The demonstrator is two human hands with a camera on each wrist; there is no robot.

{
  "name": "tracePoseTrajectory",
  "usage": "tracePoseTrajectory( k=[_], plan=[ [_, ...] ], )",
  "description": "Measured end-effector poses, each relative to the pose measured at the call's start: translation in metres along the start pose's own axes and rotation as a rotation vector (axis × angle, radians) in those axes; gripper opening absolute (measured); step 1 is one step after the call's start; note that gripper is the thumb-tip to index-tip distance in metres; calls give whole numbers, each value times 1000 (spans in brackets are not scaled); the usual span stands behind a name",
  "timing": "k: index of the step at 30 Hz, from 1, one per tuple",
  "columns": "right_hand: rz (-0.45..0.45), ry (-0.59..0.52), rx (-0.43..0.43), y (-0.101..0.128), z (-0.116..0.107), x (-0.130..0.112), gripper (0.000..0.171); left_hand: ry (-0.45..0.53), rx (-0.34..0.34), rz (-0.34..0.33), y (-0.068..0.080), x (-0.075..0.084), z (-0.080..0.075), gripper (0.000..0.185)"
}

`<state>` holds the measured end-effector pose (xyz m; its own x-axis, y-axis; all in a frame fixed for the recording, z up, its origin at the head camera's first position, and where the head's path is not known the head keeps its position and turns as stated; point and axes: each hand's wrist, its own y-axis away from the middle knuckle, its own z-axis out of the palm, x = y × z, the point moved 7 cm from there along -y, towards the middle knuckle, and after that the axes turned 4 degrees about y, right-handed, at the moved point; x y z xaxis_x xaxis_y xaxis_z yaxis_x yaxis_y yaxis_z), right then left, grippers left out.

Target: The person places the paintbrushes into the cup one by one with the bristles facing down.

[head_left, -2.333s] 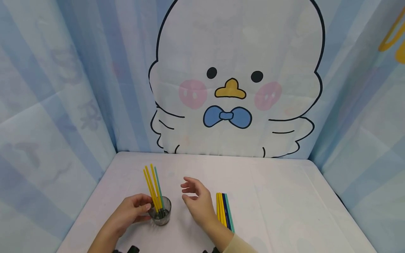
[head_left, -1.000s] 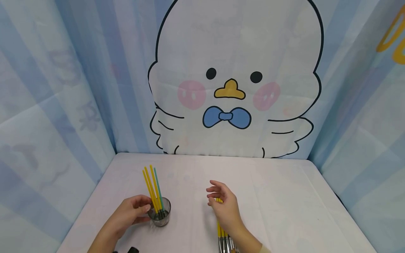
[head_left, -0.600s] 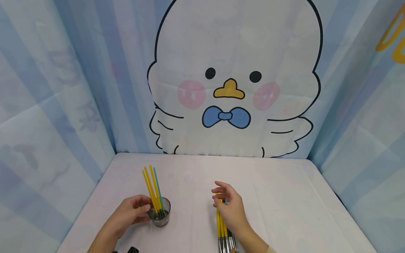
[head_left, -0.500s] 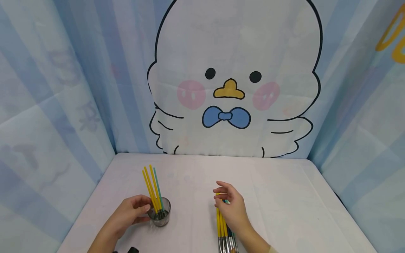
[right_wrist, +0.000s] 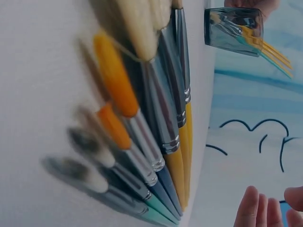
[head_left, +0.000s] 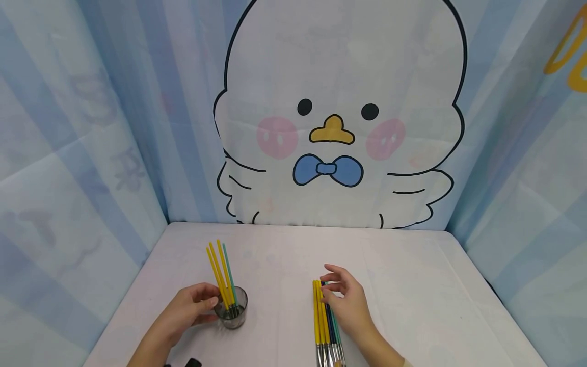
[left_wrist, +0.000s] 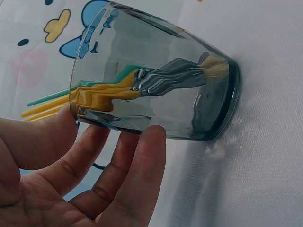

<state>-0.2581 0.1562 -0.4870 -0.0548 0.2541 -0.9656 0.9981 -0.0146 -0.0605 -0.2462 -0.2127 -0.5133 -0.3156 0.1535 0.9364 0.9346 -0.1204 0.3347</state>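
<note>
writing: none readable | left hand (head_left: 185,309): fingers curled round glass cup (head_left: 231,307) of upright brushes, table's (head_left: 412,285) near left | right hand (head_left: 350,303): fingers loosely spread, fingertips over loose paintbrushes (head_left: 324,321) lying flat, contact unclear

Glass (head_left: 234,308) left on table (head_left: 412,275), brushes (head_left: 223,270) standing in it, perhaps six loose brushes (head_left: 321,321) lying right

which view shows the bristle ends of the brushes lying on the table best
The right wrist view: the paintbrushes fill it, bristles and metal ferrules close up. The head view shows mostly their handles, bristle ends cut off at the bottom edge. The left wrist view misses them.
</note>
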Motion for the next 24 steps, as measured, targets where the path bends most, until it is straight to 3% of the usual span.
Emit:
tracePoseTrajectory(
  k=[9,24],
  plan=[
    [15,49,19,0,-9,6,52,6,50,-17,-2,-1,1,28],
    [88,133,23,-1,-20,20,58,6,44,-10,-1,0,0,28]
  ],
)
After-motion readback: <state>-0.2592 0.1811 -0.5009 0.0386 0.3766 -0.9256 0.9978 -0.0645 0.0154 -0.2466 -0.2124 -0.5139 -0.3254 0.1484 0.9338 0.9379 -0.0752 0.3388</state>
